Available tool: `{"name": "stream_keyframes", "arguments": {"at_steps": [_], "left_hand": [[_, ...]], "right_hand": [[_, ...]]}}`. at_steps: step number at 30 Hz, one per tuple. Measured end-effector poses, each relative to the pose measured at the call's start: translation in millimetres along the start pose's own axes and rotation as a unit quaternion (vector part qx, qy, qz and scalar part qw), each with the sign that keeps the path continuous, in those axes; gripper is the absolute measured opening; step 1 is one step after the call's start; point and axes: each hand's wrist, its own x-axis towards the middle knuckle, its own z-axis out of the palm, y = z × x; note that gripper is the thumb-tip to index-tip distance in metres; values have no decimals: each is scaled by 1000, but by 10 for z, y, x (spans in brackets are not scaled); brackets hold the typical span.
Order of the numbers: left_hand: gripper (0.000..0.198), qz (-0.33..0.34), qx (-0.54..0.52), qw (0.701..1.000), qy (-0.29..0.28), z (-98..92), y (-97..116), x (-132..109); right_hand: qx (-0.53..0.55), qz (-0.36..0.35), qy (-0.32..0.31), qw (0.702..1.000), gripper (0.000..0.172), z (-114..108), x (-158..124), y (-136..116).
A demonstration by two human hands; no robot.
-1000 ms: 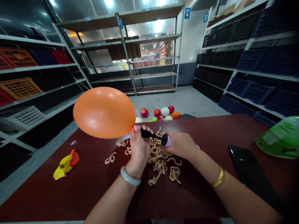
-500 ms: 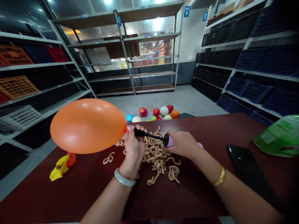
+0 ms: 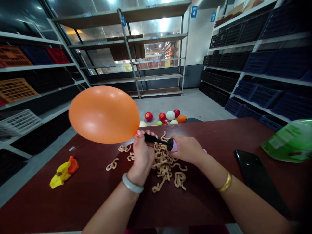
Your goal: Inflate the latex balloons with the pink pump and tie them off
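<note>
A large inflated orange balloon [image 3: 104, 114] hovers over the left part of the dark red table [image 3: 73, 201]. My left hand [image 3: 142, 154] is closed around the balloon's neck and the black nozzle of a hand pump [image 3: 161, 143]. My right hand [image 3: 187, 150] grips the pump's lilac body. Both hands are just above a heap of tan rubber-band-like loops [image 3: 165, 165] on the table.
Limp yellow and orange balloons [image 3: 62, 171] lie at the table's left. A black phone [image 3: 251, 174] and a green plastic bag [image 3: 290, 141] are on the right. Several inflated balloons [image 3: 165, 117] rest on the floor beyond the table. Shelving with crates lines both sides.
The balloon dipped down and left half a second ago, and has since swung back up and to the right. Both hands have kept their grip on the pump and the neck.
</note>
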Motion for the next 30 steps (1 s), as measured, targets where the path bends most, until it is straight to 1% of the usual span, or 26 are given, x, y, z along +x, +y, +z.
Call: {"name": "stream_keyframes", "arguments": {"at_steps": [5, 7, 8, 11, 15, 17, 19, 21, 23, 25, 27, 30], "left_hand": [[27, 41, 4, 998, 44, -185, 393, 353], [28, 48, 2, 997, 53, -221, 449, 409], [29, 48, 0, 997, 54, -229, 439, 411], [29, 34, -3, 999, 42, -213, 277, 315], [32, -4, -18, 1000, 22, -110, -64, 34], [32, -16, -21, 999, 18, -36, -197, -114], [31, -26, -21, 999, 15, 35, -274, -229], [30, -33, -21, 999, 14, 86, -292, -293], [30, -33, -18, 999, 11, 108, -259, -295], [29, -26, -17, 999, 7, 94, -182, -230], [26, -22, -16, 1000, 3, 42, -63, -106], [20, -19, -13, 1000, 13, -90, 177, 145]], "right_hand": [[-22, 2, -12, 1000, 39, -17, 40, 133], [-31, 2, -13, 999, 41, -30, 42, 165], [-38, 1, -12, 999, 41, -37, 40, 173], [-55, -5, -4, 998, 41, -48, 17, 158], [-57, -12, 7, 998, 38, -33, -26, 52], [-43, -10, 10, 999, 37, -11, -41, -11], [-24, -10, 12, 1000, 37, 15, -50, -61], [-10, -11, 14, 1000, 37, 36, -54, -90], [0, -12, 19, 1000, 37, 47, -54, -99], [9, -11, 24, 1000, 38, 47, -48, -89], [14, -7, 23, 1000, 39, 37, -35, -62], [2, 1, 5, 1000, 37, 10, -7, 3]]}}
